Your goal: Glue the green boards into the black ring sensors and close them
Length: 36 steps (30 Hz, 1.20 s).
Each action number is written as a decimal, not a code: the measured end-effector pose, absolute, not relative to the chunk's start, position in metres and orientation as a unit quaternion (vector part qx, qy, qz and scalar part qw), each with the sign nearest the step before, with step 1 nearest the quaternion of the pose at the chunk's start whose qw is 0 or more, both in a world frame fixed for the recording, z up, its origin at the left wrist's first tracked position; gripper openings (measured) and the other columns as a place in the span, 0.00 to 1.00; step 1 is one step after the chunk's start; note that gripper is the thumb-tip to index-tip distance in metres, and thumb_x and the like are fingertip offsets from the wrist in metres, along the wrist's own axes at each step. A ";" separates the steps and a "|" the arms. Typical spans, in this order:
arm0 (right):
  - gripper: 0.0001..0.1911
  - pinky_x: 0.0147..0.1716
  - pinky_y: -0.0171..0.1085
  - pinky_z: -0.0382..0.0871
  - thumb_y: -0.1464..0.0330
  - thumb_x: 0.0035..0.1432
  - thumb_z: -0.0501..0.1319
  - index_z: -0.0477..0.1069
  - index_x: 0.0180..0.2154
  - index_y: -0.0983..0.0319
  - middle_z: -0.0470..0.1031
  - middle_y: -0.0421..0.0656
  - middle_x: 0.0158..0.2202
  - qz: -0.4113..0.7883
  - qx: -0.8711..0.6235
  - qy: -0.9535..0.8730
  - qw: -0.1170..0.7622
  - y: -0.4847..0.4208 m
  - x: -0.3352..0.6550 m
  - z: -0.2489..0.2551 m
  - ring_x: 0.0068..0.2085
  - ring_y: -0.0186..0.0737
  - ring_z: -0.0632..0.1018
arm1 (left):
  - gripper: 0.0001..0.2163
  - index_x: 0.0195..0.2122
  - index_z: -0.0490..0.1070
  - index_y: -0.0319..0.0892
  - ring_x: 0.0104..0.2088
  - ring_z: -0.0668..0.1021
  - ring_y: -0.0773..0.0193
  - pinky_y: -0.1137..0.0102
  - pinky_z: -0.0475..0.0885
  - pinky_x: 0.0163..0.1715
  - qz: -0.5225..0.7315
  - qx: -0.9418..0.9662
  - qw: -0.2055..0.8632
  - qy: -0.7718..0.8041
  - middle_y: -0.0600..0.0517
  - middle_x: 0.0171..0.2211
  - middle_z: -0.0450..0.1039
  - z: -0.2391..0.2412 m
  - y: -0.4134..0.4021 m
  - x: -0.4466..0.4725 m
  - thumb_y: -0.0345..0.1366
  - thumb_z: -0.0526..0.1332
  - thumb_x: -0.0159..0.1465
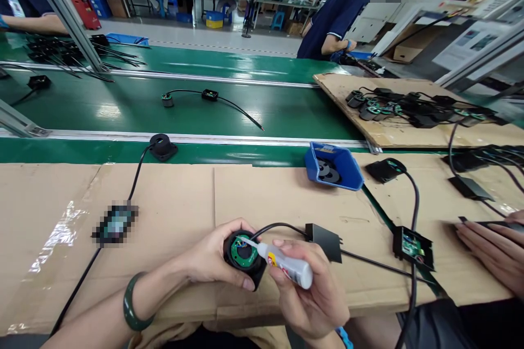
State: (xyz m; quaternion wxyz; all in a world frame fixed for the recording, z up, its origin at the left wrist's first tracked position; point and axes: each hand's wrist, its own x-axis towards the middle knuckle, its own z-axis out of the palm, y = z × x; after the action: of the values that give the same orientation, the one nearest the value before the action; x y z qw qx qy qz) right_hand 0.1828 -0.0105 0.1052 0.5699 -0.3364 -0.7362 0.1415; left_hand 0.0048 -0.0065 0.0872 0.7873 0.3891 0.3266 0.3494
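Note:
My left hand (210, 259) is wrapped round a black round housing (257, 274), its open face turned up. Inside the housing sits a green ring-shaped circuit board (237, 258) with small coloured wires. In my right hand (317, 297) is a small white glue bottle (289, 266), tilted so its thin nozzle reaches the board near the wires. Whether glue is flowing is too small to tell. A black cable (282, 224) runs from the housing to a black box (324, 242) lying on the cardboard.
A blue bin (333, 168) holds black ring-shaped parts. Cabled units with an open box (413, 248) and a black round cap (162, 147) lie either side. A co-worker's hand (491, 251) is at right. Beyond, the green conveyor (286, 112) carries another unit beside a loaded board (393, 133).

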 end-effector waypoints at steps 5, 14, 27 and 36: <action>0.09 0.28 0.37 0.77 0.74 0.62 0.60 0.70 0.45 0.64 0.76 0.45 0.33 0.139 -0.313 -0.742 0.576 -0.011 0.182 0.107 0.33 0.41 0.78 | 0.33 0.42 0.68 0.41 0.39 0.72 0.64 0.71 0.65 0.39 0.353 0.381 0.790 0.325 0.54 0.39 0.72 0.086 -0.006 0.005 0.30 0.81 0.35; 0.06 0.32 0.32 0.76 0.70 0.66 0.58 0.70 0.44 0.65 0.76 0.44 0.34 0.175 -0.305 -0.742 0.571 -0.018 0.180 0.115 0.35 0.36 0.78 | 0.30 0.42 0.65 0.43 0.42 0.74 0.62 0.69 0.67 0.41 0.367 0.403 0.786 0.292 0.50 0.45 0.72 0.081 -0.007 0.006 0.30 0.78 0.41; 0.10 0.32 0.36 0.75 0.72 0.63 0.60 0.70 0.47 0.64 0.76 0.45 0.36 0.207 -0.310 -0.731 0.571 -0.015 0.187 0.101 0.36 0.39 0.78 | 0.32 0.42 0.66 0.43 0.39 0.74 0.65 0.73 0.67 0.39 0.368 0.416 0.773 0.306 0.54 0.41 0.72 0.082 -0.008 0.007 0.29 0.80 0.37; 0.07 0.23 0.30 0.71 0.67 0.59 0.66 0.74 0.40 0.59 0.74 0.42 0.36 0.400 -0.354 -0.424 0.731 0.006 0.192 0.095 0.31 0.33 0.76 | 0.25 0.44 0.68 0.42 0.45 0.73 0.57 0.67 0.66 0.46 0.375 0.567 0.604 0.416 0.50 0.43 0.70 0.083 -0.001 -0.001 0.31 0.75 0.46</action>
State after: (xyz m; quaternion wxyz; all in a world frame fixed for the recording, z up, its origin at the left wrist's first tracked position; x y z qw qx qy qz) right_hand 0.1923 0.0061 0.0953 0.7313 -0.3542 -0.4237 0.4004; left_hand -0.0007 -0.0013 0.0830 0.6044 0.5670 0.4157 0.3747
